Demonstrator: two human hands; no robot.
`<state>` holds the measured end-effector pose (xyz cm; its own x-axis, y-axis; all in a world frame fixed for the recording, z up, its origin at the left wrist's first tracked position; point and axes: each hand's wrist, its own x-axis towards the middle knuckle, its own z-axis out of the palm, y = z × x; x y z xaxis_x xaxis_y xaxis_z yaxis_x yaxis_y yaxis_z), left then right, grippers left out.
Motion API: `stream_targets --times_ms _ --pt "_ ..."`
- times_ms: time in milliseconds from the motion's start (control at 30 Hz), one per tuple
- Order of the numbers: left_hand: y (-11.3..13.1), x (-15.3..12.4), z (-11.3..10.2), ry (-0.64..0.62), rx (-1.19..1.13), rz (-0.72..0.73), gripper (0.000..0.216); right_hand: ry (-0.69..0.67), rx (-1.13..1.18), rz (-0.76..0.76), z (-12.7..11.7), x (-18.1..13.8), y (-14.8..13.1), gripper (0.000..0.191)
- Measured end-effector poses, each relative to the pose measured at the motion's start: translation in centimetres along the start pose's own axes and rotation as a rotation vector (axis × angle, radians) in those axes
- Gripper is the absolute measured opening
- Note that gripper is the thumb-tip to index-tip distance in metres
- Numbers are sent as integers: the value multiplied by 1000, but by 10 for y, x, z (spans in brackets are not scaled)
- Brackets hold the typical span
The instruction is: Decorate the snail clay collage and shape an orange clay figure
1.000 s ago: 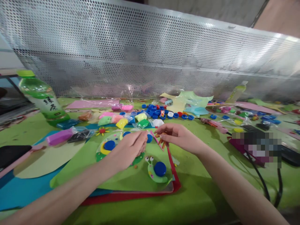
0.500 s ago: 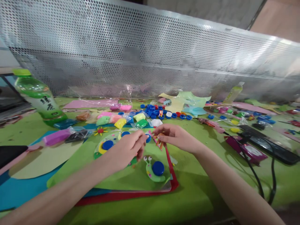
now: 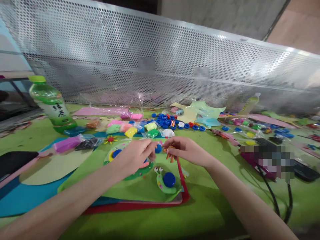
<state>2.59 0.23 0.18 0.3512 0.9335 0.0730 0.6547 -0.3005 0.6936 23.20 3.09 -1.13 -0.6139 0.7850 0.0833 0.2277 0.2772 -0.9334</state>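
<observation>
My right hand (image 3: 187, 150) pinches a small orange clay figure (image 3: 171, 155) with several leg-like strips hanging down, held over the right edge of the light green sheet (image 3: 86, 176). To its left, my left hand (image 3: 140, 154) is closed with the fingertips together; whatever is between them is hidden. Beneath that hand lies a round clay picture (image 3: 136, 175), partly covered, with blue bottle caps on it. A blue cap (image 3: 158, 148) shows between the two hands. Nearer to me, a green clay snail (image 3: 162, 186) with googly eyes and a blue-cap shell rests on the sheet.
Bags of coloured clay (image 3: 130, 132) and a heap of blue bottle caps (image 3: 163, 120) lie behind the sheet. A green tea bottle (image 3: 53, 108) stands at left. A pink glue gun (image 3: 230, 137) with a black cord lies at right. Perforated metal (image 3: 112, 56) closes off the back.
My left hand has moved slightly, uncovering more of the round clay picture beneath it. The right hand still holds the orange figure, slightly turned. The camera view has shifted a little.
</observation>
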Motion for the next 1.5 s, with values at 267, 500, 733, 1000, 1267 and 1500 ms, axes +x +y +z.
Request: stream_targets --times_ms 267,500,733,1000,1267,1500 --pt "-4 3 2 218 265 290 34 29 -3 -51 1 1 4 19" --pt "-9 7 8 430 967 876 32 -69 70 -47 4 -1 -1 14" --pt "-7 5 12 429 1008 937 29 -105 -1 -68 4 -4 -1 12" --pt "-6 6 10 418 973 975 32 -106 3 -59 2 -3 -3 16" --pt "-5 3 15 442 970 919 26 -117 15 -55 3 -3 -4 17" --pt "1 -1 9 293 535 548 24 -221 302 -126 -5 -8 -6 45"
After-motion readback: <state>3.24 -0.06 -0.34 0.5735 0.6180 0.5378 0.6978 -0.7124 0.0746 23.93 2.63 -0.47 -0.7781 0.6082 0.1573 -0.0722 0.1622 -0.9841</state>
